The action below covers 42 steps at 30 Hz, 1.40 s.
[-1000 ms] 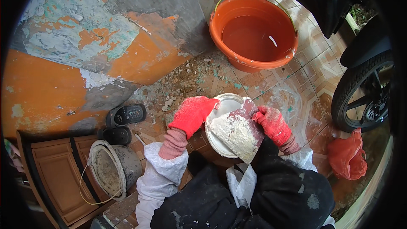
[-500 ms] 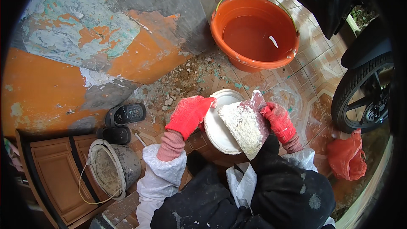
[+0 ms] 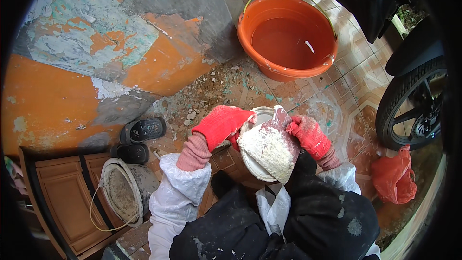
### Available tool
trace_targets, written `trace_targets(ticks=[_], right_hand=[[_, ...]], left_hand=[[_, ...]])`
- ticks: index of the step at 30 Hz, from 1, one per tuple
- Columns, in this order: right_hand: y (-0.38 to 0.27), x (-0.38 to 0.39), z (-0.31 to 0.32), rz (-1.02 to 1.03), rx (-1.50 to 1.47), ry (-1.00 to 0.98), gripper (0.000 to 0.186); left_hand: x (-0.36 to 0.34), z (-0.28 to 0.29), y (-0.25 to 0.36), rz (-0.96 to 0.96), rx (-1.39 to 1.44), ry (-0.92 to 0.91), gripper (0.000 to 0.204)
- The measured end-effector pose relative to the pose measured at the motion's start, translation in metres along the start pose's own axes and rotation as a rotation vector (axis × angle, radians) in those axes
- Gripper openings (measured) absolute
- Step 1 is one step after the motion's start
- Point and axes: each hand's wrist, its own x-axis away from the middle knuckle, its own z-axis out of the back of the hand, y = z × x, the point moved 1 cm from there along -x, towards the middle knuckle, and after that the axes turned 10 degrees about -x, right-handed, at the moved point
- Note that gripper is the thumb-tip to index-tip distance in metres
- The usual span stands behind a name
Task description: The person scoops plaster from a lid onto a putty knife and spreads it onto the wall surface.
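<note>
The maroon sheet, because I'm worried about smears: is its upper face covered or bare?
Mostly covered: pale, lumpy paste coats much of the maroon sheet, with bare maroon showing beside the right hand. Underside hidden.

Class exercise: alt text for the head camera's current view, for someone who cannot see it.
A red-gloved left hand grips a round white tub; the gloved right hand holds a flat piece coated in whitish paste over it. Beyond stands an orange bucket, left of it a peeling wall.
</note>
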Motion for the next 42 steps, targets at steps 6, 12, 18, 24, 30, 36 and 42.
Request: trace_targets(ticks=[6,12,18,24,30,36,42], right_hand=[[0.003,0.005,0.007,-0.107,-0.075,-0.081,0.030],[0.029,0.006,0.045,-0.173,-0.036,0.193,0.029],[0.022,-0.004,0.034,-0.142,0.291,0.279,0.032],[0.040,-0.006,0.022,-0.089,0.328,0.291,0.031],[0.027,0.000,0.012,-0.154,0.179,0.249,0.031],[0.011,0.003,-0.007,-0.212,-0.132,0.079,0.028],[-0.003,0.014,-0.001,0.187,-0.167,-0.048,0.037]], left_hand=[[0.008,0.006,-0.004,-0.035,-0.030,0.115,0.035],[0.027,0.012,-0.024,-0.453,-0.246,0.380,0.038],[0.034,0.001,-0.043,-0.673,-0.610,0.817,0.035],[0.037,-0.008,-0.038,-0.195,-0.038,0.708,0.039],[0.029,-0.008,-0.046,-0.432,-0.428,0.777,0.043],[0.017,-0.007,-0.057,-0.065,-0.099,0.753,0.040],[0.048,0.013,-0.059,-0.221,0.010,0.941,0.049]])
